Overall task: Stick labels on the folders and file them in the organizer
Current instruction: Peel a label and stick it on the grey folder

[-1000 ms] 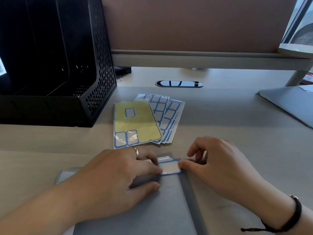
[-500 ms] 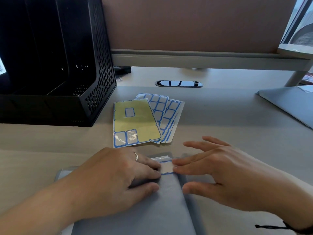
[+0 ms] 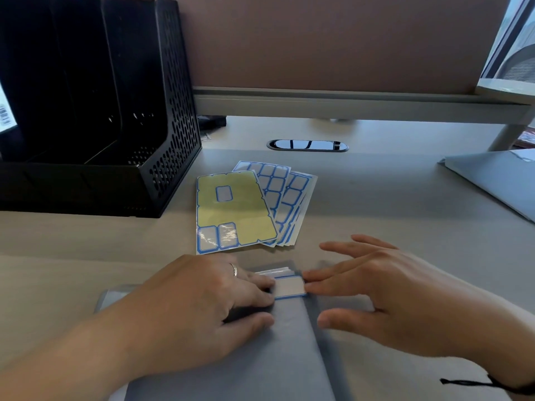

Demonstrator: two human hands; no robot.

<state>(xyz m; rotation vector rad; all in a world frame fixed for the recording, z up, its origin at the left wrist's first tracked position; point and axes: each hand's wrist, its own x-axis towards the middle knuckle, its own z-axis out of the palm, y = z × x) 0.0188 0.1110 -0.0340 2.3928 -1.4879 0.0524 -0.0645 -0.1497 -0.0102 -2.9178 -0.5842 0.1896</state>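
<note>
A grey folder (image 3: pixel 278 360) lies flat on the desk in front of me. Near its top edge sits a white label with a blue border (image 3: pixel 289 287). My left hand (image 3: pixel 197 311) rests flat on the folder, fingertips at the label's left end. My right hand (image 3: pixel 390 299) has its fingers stretched out, and their tips touch the label's right end. Beyond the folder lie fanned label sheets (image 3: pixel 254 206); the top one is mostly bare yellow backing. A black mesh organizer (image 3: pixel 162 157) stands at the far left.
Another grey folder (image 3: pixel 498 180) lies at the right edge of the desk. A cable grommet (image 3: pixel 307 145) is set into the desk behind the sheets. A partition wall and a rail close off the back.
My right hand went from curled, pinching the label's right end, to fingers stretched flat against it. The left hand stayed on the folder.
</note>
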